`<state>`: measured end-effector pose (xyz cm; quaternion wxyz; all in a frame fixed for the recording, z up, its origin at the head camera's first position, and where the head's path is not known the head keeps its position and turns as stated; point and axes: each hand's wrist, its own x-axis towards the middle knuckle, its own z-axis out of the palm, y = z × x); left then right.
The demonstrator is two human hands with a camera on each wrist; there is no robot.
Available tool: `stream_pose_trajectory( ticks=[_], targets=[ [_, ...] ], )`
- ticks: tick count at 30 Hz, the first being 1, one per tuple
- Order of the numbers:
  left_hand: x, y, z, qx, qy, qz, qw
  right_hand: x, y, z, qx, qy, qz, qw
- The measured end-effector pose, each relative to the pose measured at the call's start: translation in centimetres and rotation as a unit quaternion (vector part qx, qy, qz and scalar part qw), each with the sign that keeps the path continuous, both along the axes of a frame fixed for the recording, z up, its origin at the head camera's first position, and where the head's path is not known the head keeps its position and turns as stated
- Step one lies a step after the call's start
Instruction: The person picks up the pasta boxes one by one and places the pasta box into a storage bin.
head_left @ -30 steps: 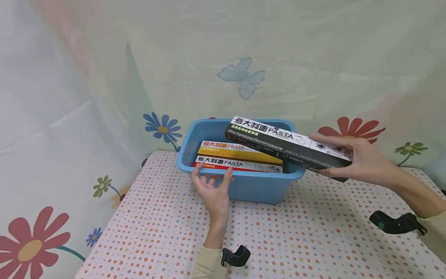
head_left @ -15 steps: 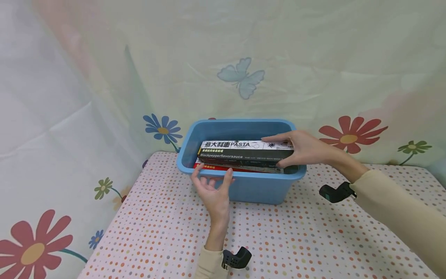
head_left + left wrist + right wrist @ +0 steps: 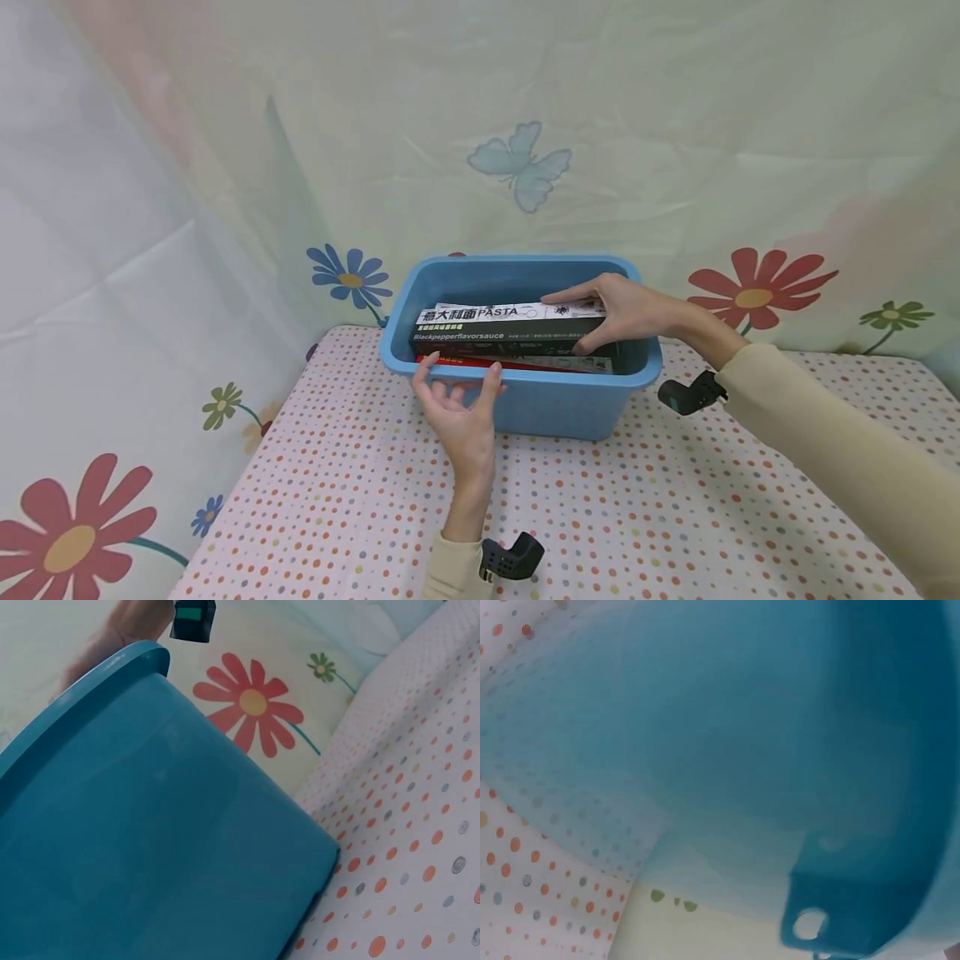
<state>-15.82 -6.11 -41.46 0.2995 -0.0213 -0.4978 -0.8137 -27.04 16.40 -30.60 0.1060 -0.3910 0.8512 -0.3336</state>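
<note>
My right hand (image 3: 626,308) reaches into the blue plastic bin (image 3: 555,408) and grips the right part of a black-and-white pasta box (image 3: 480,327), thumb on the near side and fingers on the far side. Beneath that box shows part of a red pasta box (image 3: 465,362). A strip of another white-topped box peeks out behind; most of it is hidden. My left hand (image 3: 459,421) holds the bin's front rim, thumb and index fingertip over the edge. The left wrist view is filled by the bin's outer wall (image 3: 165,825); blurred blue plastic (image 3: 727,750) fills the right wrist view.
The bin stands on a table with a dotted cloth (image 3: 360,483). Behind it hangs a pale curtain (image 3: 675,150) printed with flowers and a butterfly. A black wrist camera (image 3: 513,557) sits on the left wrist, another on the right wrist.
My right hand has carried the black pasta box leftward and down from above the bin's right side into the bin, over the other boxes. The left hand stays on the rim.
</note>
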Motion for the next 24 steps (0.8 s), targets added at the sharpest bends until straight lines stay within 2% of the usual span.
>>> stream_pose_trajectory(
  ticks=[12, 16, 20, 24],
  targets=[
    [0.0, -0.1, -0.1, -0.007, -0.004, 0.004, 1.0000, -1.1, 0.4, -0.9, 0.013, -0.070, 0.012, 0.9974],
    [-0.2, -0.1, -0.1, -0.003, 0.003, 0.005, 1.0000, -1.6, 0.5, -0.9, -0.006, -0.087, 0.011, 0.9962],
    [-0.5, 0.0, -0.2, 0.007, 0.009, -0.002, 0.9999, -1.0, 1.1, -0.9, -0.056, -0.106, -0.019, 0.9926],
    [-0.7, 0.1, -0.3, 0.008, 0.008, -0.008, 0.9999, 0.8, 1.8, -1.0, -0.112, -0.101, -0.055, 0.9870]
  ],
)
